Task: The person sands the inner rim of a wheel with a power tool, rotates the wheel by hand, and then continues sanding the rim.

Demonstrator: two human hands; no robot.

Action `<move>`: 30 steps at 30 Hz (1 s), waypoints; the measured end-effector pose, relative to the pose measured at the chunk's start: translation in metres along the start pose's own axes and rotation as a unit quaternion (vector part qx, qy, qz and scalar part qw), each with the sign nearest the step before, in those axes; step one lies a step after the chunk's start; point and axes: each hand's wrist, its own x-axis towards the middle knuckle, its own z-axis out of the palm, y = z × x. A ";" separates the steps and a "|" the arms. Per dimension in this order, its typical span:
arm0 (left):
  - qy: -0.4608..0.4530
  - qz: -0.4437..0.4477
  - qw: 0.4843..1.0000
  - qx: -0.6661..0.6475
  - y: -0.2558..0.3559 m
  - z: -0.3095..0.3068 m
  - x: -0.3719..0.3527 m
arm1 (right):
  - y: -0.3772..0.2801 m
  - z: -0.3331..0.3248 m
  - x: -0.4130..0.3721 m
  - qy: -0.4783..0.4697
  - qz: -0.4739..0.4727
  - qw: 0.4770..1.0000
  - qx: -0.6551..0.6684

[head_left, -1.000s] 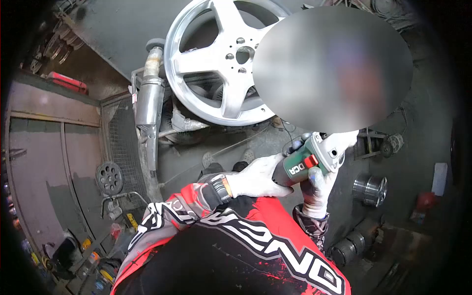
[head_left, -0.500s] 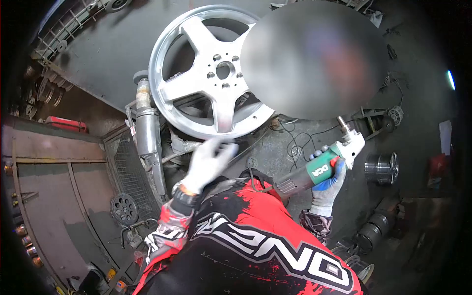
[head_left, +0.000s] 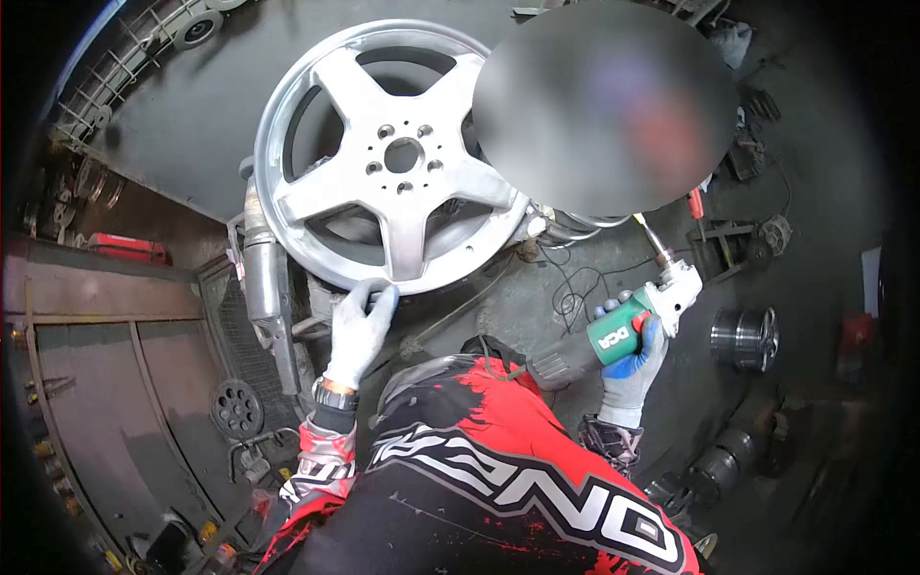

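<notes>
A silver five-spoke alloy wheel (head_left: 407,235) is held up in front of me, its right part hidden by a blurred oval. At its lower edge my gloved left hand (head_left: 359,331) has its fingers curled onto the rim. My right hand (head_left: 634,369), in a grey and blue glove, is wrapped round a green angle grinder (head_left: 618,331) marked DCA. From the grinder's head a metal shaft (head_left: 656,240) points up and left, its far end near the blurred area. The grinder is to the right of the wheel and apart from it.
Left of the wheel stands a grey metal cylinder (head_left: 264,278) on a stand. A chrome wheel barrel (head_left: 744,338) lies on the floor at right, with more rims below it. Cables (head_left: 565,307) coil on the floor. A red case (head_left: 126,247) sits far left.
My left hand has moved left and closed onto the rim's lower edge. In view, the wheel has shifted left and slightly down. The right hand still holds the grinder.
</notes>
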 end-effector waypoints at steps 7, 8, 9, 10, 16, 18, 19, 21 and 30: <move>0.209 -0.096 0.973 -0.014 -0.033 0.053 -0.001 | -0.012 -0.013 0.071 -0.059 0.026 0.998 -0.018; 0.251 -0.112 0.961 -0.018 -0.054 0.052 -0.001 | -0.013 -0.023 0.084 -0.089 0.034 0.995 -0.024; 0.292 -0.127 0.948 -0.023 -0.065 0.052 -0.001 | -0.012 -0.030 0.100 -0.103 0.045 0.993 -0.023; 0.328 -0.098 0.939 -0.012 -0.051 0.049 0.000 | -0.010 -0.035 0.114 -0.140 0.059 0.988 -0.007; 0.315 -0.215 0.905 -0.190 -0.082 0.040 0.025 | 0.001 -0.030 0.234 -0.256 0.120 0.959 0.024; 0.351 -0.199 0.892 -0.204 -0.084 0.040 0.043 | 0.012 -0.011 0.281 -0.291 0.133 0.945 0.062; 0.355 -0.197 0.890 -0.206 -0.089 0.038 0.046 | 0.022 0.001 0.302 -0.315 0.122 0.933 0.121; 0.334 -0.221 0.901 -0.168 -0.104 0.027 0.053 | 0.029 0.037 0.335 -0.359 0.160 0.903 0.172; 0.324 -0.227 0.911 -0.112 -0.114 0.020 0.048 | 0.098 0.163 0.432 -0.481 0.203 0.829 0.201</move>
